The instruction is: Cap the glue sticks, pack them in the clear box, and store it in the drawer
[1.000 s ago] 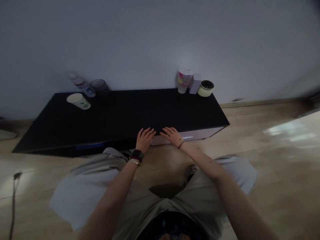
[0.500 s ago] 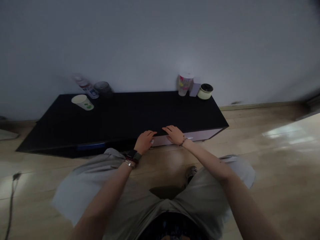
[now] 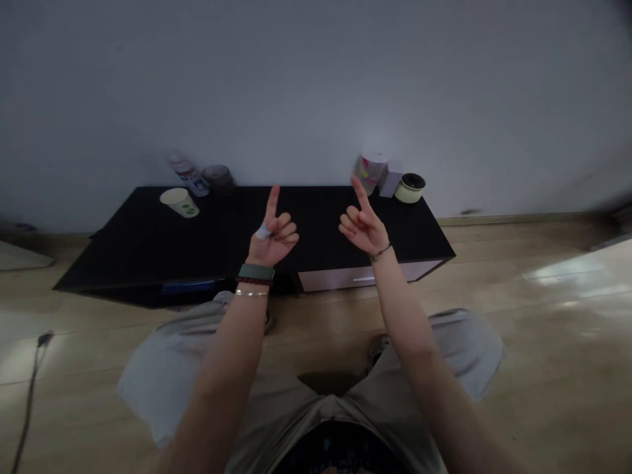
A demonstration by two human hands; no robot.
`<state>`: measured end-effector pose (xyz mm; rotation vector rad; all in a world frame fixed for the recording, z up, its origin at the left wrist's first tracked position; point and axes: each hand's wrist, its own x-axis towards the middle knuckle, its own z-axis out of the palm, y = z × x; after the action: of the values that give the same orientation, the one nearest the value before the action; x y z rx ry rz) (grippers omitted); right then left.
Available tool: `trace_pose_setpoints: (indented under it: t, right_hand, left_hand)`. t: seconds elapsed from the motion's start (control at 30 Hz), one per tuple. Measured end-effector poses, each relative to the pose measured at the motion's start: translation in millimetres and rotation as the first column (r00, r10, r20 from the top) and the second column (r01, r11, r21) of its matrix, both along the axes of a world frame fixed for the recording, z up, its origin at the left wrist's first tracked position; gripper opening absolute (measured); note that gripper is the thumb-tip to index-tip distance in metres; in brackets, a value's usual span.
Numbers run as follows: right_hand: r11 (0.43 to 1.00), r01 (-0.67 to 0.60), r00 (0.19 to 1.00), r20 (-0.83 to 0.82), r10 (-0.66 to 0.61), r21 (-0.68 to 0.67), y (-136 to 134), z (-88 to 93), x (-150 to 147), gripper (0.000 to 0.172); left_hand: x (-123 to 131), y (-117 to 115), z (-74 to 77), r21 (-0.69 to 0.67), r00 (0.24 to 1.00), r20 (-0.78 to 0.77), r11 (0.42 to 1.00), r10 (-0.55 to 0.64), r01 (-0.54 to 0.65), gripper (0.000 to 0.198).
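Note:
My left hand point(image 3: 275, 234) is raised above a low black cabinet point(image 3: 237, 243), palm towards me. Its index finger points up while the other fingers curl in, and a white wrap shows near the thumb. On the right, my right hand point(image 3: 364, 220) makes the same pointing shape, index finger tilted up to the left. Neither hand holds anything. Behind the right index fingertip stands a clear plastic cup point(image 3: 372, 172) with coloured print, partly covered by the finger.
Beside the cup are a pale box point(image 3: 391, 179) and a cream jar point(image 3: 409, 189) with a black lid. At left stand a white paper cup point(image 3: 180, 202), a spray can point(image 3: 189, 174) and a dark round container point(image 3: 218, 178). A cable point(image 3: 32, 388) lies on the floor.
Both hands have lifted off the cabinet's front edge and turned palm towards me. The index fingers now point up and the others have curled in. The view has shifted slightly.

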<state>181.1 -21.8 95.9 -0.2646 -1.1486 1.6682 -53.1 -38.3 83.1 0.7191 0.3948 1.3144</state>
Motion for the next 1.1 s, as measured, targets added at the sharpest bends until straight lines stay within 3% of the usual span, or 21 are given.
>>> trace_pose_setpoints:
  t: [0.07,0.17,0.33,0.43,0.7,0.93,1.03,1.1]
  right_hand:
    - [0.984,0.147,0.98,-0.119,-0.158,-0.101,4,-7.6,-7,0.059]
    - [0.936,0.282,0.946,-0.102,-0.308,-0.21,11,-24.4,-14,0.057]
    - [0.915,0.287,0.94,-0.099,-0.325,-0.283,14,-47.8,-15,0.062]
    - [0.918,0.256,0.943,-0.13,-0.306,-0.303,11,-54.8,-13,0.067]
    - [0.897,0.319,0.936,-0.047,-0.349,-0.305,9,-53.8,-12,0.063]
    - [0.929,0.269,0.944,-0.123,-0.307,-0.256,2,-49.8,-10,0.057]
    - [0.928,0.268,0.959,-0.024,-0.284,-0.26,-10,-42.3,-9,0.038]
    - [0.909,0.344,0.939,0.064,-0.339,-0.237,-23,-34.3,-8,0.019]
  left_hand:
    - [5,6,-0.6,-0.039,0.987,0.104,0.992,0.12,-0.116,0.057]
    - [13,12,-12.1,-0.063,0.971,0.161,0.983,0.179,-0.171,0.052]
    - [17,10,-35.4,-0.12,0.971,0.163,0.981,0.173,-0.155,0.05]
    - [15,8,-42.0,-0.142,0.97,0.179,0.98,0.162,-0.138,0.052]
    - [14,6,-37.0,-0.131,0.971,0.166,0.979,0.175,-0.154,0.052]
    - [16,-2,-32.5,-0.132,0.968,0.173,0.978,0.183,-0.161,0.045]
    - [16,-1,-35.0,-0.202,0.978,0.13,0.97,0.162,-0.134,0.037]
    - [15,-3,-41.0,-0.306,0.989,0.032,0.943,0.147,-0.131,0.024]
